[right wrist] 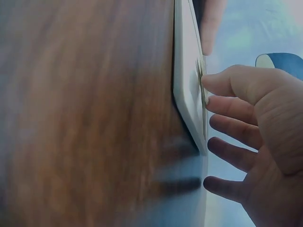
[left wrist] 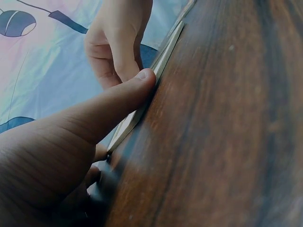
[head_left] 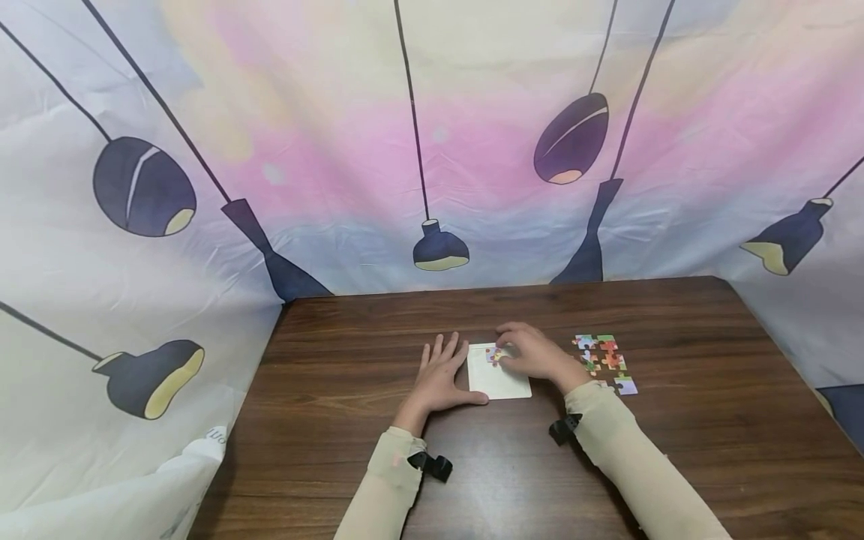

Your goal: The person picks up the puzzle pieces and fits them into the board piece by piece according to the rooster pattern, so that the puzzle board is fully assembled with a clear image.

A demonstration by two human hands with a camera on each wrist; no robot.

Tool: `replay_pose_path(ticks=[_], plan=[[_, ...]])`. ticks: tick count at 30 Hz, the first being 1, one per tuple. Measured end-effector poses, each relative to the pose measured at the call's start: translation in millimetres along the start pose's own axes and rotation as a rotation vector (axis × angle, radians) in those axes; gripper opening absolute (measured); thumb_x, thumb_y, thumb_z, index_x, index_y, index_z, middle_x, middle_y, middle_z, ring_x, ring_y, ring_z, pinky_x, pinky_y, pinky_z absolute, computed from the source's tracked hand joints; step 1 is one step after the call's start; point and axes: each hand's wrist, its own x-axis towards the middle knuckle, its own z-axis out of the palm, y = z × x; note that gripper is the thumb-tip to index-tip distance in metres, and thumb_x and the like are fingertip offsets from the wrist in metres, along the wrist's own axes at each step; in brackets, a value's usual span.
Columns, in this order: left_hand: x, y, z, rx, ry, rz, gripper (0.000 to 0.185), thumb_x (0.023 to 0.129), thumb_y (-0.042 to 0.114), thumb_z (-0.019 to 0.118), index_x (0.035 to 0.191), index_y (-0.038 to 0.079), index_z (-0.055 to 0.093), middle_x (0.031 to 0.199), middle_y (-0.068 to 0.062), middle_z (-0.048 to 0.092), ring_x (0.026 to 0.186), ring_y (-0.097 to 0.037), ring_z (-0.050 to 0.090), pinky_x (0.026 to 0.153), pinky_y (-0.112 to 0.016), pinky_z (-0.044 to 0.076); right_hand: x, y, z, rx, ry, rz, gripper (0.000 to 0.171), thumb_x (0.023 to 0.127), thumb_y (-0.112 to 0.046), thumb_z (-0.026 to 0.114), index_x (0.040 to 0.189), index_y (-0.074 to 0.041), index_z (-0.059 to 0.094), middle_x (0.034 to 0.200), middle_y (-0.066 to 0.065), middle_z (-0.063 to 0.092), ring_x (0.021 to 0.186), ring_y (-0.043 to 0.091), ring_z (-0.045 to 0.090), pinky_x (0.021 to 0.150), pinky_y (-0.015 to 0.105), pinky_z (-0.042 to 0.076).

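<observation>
Resting flat on the wooden table point(head_left: 337, 450), left hand point(head_left: 442, 375) has fingers spread, thumb against the near-left edge of the white puzzle tray point(head_left: 502, 382) at table centre. Right hand point(head_left: 536, 352) presses a puzzle piece point(head_left: 495, 355) into the tray's top, fingertips curled onto it. Loose pieces point(head_left: 604, 360) lie just right of that hand.

No words, labels, brands or numbers can be read anywhere.

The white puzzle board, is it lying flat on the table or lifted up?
Flat. The board lies on the table; the left hand steadies its edge.
</observation>
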Motion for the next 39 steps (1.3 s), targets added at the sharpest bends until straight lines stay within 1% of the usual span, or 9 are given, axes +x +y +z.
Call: replay_pose_path(ticks=[5,12,20,27,31,35,39], plan=[[0.0,-0.2,-0.2,0.012,-0.002,0.002,0.117,0.082,0.065,0.083,0.169,0.011,0.026,0.176,-0.012,0.009,0.162,-0.037,-0.006,0.129,-0.059,-0.002,4.1,-1.3,2.7,-0.028,-0.008,-0.018,0.022,0.095,-0.013,0.075,0.115,-0.003,0.079,0.144,0.025,0.060,0.135,0.046,0.054,0.112,0.065,0.042],[-0.5,-0.8,-0.2,0.013,0.003,0.010,0.117,0.082,0.063,0.084,0.168,0.010,0.026,0.176,-0.014,0.010,0.162,-0.039,-0.005,0.128,-0.061,-0.002,6.0,-4.3,3.4,-0.022,-0.017,-0.030,0.024,0.096,-0.009,0.075,0.118,-0.002,0.080,0.145,0.023,0.060,0.135,0.046,0.055,0.110,0.064,0.045],[0.5,-2.3,0.7,0.010,0.000,0.008,0.116,0.082,0.064,0.083,0.169,0.012,0.026,0.176,-0.012,0.010,0.162,-0.038,-0.005,0.129,-0.059,-0.003,9.7,-2.2,5.8,0.005,0.002,-0.055,0.019,0.094,-0.006,0.076,0.111,-0.002,0.083,0.140,0.023,0.064,0.128,0.044,0.061,0.104,0.059,0.052],[1.1,-2.5,0.8,0.007,-0.001,0.006,0.116,0.082,0.065,0.083,0.169,0.013,0.026,0.176,-0.012,0.009,0.162,-0.038,-0.005,0.128,-0.060,-0.003,16.4,-5.7,9.1,-0.005,0.022,-0.086,0.019,0.091,-0.006,0.077,0.109,-0.003,0.084,0.136,0.024,0.067,0.126,0.045,0.062,0.106,0.062,0.049],[0.7,-1.9,0.2,0.006,0.001,0.010,0.115,0.082,0.064,0.083,0.169,0.013,0.027,0.176,-0.013,0.009,0.162,-0.039,-0.005,0.128,-0.060,-0.003,20.2,-9.9,11.8,-0.018,0.026,-0.100,0.018,0.091,-0.005,0.077,0.107,-0.003,0.084,0.135,0.024,0.067,0.125,0.045,0.063,0.106,0.062,0.049],[0.7,-2.1,-0.2,0.007,0.002,0.019,0.115,0.082,0.063,0.084,0.168,0.012,0.028,0.176,-0.013,0.010,0.162,-0.039,-0.005,0.128,-0.061,-0.003,22.9,-13.0,12.7,-0.019,0.011,-0.076,0.018,0.091,-0.006,0.077,0.107,-0.003,0.084,0.137,0.023,0.066,0.128,0.044,0.061,0.108,0.062,0.048],[0.4,-2.8,-0.5,-0.012,-0.004,0.019,0.115,0.082,0.061,0.085,0.168,0.012,0.028,0.176,-0.014,0.009,0.162,-0.039,-0.005,0.128,-0.061,-0.004,22.5,-12.4,13.5,-0.001,0.002,-0.057,0.019,0.093,-0.007,0.075,0.109,-0.003,0.083,0.139,0.023,0.065,0.130,0.045,0.059,0.109,0.064,0.046]])
